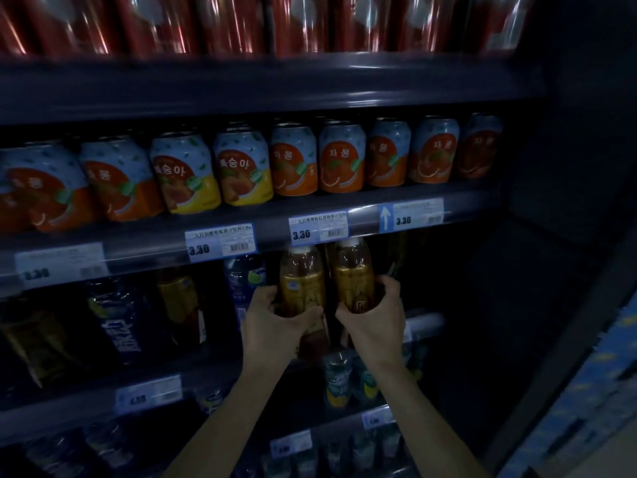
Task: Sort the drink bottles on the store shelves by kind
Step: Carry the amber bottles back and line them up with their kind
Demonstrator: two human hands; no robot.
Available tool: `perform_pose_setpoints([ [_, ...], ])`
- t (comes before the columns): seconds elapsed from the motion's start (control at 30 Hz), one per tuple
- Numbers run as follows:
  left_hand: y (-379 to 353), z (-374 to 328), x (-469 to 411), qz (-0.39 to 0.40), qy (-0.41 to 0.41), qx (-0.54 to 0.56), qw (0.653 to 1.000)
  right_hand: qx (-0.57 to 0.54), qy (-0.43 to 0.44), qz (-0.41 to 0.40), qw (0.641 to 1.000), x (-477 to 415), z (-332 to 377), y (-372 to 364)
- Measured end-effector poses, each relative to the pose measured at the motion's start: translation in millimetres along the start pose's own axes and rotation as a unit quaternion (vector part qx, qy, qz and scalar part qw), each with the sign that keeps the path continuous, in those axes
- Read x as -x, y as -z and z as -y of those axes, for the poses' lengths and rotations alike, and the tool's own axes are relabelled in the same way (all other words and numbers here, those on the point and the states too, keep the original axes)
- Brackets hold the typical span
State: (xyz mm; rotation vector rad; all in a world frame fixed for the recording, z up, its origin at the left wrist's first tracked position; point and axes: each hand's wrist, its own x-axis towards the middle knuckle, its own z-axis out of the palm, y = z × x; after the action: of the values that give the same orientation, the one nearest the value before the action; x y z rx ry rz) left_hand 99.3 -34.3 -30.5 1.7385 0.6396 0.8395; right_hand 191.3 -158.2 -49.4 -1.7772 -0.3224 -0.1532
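Front-row juice cans (341,157): nine — seven orange, two yellow. Held amber bottles (301,281): two.

Amber bottles (351,270) with gold labels are seen below orange-and-blue cans (341,157) and yellow-based cans (186,170).

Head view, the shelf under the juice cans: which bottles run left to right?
In order: dark blue-label bottle → gold-label bottle → clear blue bottle → left amber bottle, gripped by the left hand → right amber bottle, gripped by the right hand.
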Motion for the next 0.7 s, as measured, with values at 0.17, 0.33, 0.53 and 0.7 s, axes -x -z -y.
perform_pose_setpoints([
  [0.17, -4.7, -1.2, -11.3, -0.017, -0.006, 0.017, 1.0, -0.021, 0.002, 0.009, 1.0, -9.7, 2.7, -3.7],
  [0.33, -6.7, 2.1, -19.0, -0.023, -0.004, 0.019, 1.0, -0.037, -0.002, 0.018, 0.999, -21.4, 1.3, -10.4],
  [0.53, -22.7, 14.4, -17.5, -0.037, 0.003, 0.045, 0.998, -0.037, 0.006, -0.004, 0.999, -29.6, -8.7, -18.5],
  [0.7, -34.6, 18.6, -24.5, -0.061, 0.013, 0.052, 0.997, -0.041, 0.014, -0.007, 0.999, -39.0, -18.4, -15.6],
])
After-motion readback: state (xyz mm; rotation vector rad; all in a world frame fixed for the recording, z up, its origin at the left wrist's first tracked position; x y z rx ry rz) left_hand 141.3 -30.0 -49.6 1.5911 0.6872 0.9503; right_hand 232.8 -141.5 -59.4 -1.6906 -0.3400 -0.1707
